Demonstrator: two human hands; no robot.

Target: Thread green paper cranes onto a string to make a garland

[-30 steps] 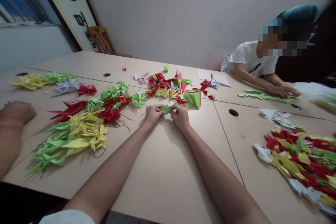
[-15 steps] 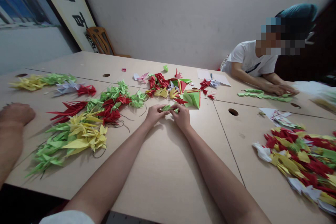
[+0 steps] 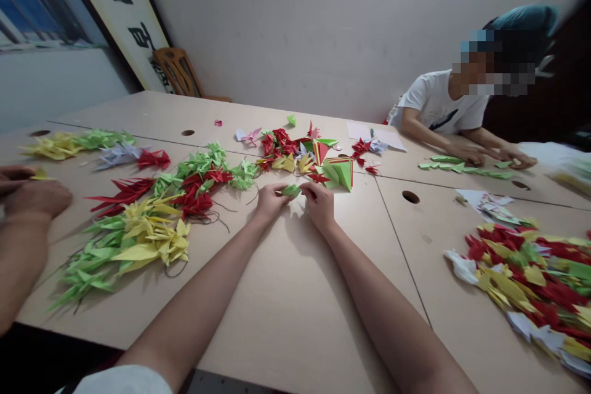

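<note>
My left hand pinches a small piece of green folded paper between thumb and fingers, just above the table. At the paper's right end, the fingertips of my right hand are pressed together on its tip. Just beyond my hands stand green and red folded paper squares. A heap of red folded paper pieces lies behind them. To the left, strung clusters of green paper cranes and yellow paper cranes spread over the table.
A large pile of red, yellow and green folded paper covers the right side. Across the table, a person handles a row of green folded pieces. Another person's hands hold something yellow at the left edge. Round holes pierce the tabletop.
My right fingers have drawn back slightly, and more of the green paper shows. The hands at the left edge have come further in, with a yellow piece. The person opposite has shifted their hands.
</note>
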